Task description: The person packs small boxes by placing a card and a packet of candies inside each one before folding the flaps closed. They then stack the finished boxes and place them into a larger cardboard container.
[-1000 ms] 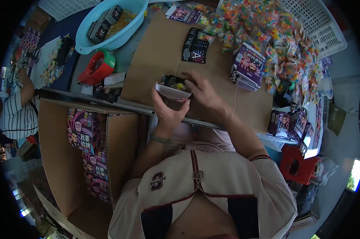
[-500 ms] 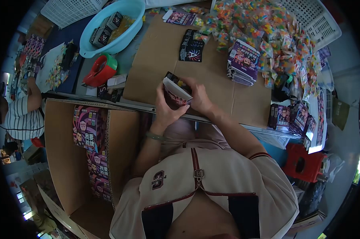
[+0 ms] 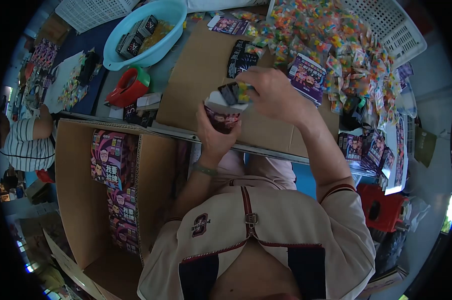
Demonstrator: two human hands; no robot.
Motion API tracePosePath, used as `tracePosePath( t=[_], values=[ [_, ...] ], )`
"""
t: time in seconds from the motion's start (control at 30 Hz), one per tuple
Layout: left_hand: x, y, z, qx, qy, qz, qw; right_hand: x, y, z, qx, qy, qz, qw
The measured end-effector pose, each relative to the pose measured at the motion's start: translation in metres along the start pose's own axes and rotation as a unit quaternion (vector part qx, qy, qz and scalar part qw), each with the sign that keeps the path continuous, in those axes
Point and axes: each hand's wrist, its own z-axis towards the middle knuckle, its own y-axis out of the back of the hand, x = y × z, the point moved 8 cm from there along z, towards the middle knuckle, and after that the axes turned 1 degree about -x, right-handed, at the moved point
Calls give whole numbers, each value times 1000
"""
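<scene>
My left hand is wrapped round a small printed purple box with its white top flaps open, above the front edge of the table. Over the opening, my right hand pinches a small candy packet with a black packet beside it; my fingers partly cover them. Just beyond lie black printed cards with a candy packet on top. To the right of my right hand is a stack of flat purple boxes, partly hidden by that hand.
A heap of candy packets covers the table's back right. A blue basin holds black packs, near a red tape dispenser. Left of my lap stands an open carton with purple boxes. A person in a striped shirt is far left.
My right hand has moved up and away from the box, and now holds a candy packet and black packet above its opening. My left hand still holds the box, now more upright.
</scene>
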Motion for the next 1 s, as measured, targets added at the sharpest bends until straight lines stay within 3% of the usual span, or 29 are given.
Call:
tracePosePath(
  t=[0.07, 0.13, 0.27, 0.33, 0.37, 0.43, 0.47, 0.53, 0.67, 0.87, 1.0],
  values=[
    [3, 1, -1, -7, -5, 2, 1000, 2, 1, 11, 42, 6, -48, 998],
    [1, 0, -1, -4, -5, 2, 1000, 18, -18, 18, 145, 87, -79, 982],
    [1, -5, -4, 8, 0, -5, 1000, 32, -69, 19, 221, 130, -94, 962],
    [7, -2, -7, -31, 13, -32, 999, 41, -58, 22, 120, 134, -66, 981],
    [9, -2, -8, -33, 17, -33, 999, 40, -57, 20, 124, 136, -66, 981],
    [8, 2, -8, -39, 12, -47, 998, 28, -17, 12, -61, 97, 39, 993],
    [8, 3, -7, -42, 15, -47, 998, 26, -19, 2, -56, 99, 39, 993],
    [7, 2, -5, -40, 15, -79, 996, -4, -25, -30, -117, -62, 93, 987],
    [10, -8, -12, -35, 13, -100, 994, -3, -63, -69, -189, -102, 112, 970],
    [-6, -2, -12, -24, -78, -81, 993, -9, -71, -83, -249, -108, 128, 954],
    [-6, 9, -12, 26, -132, -109, 985, -28, -87, -112, -273, -140, 218, 927]
  ],
)
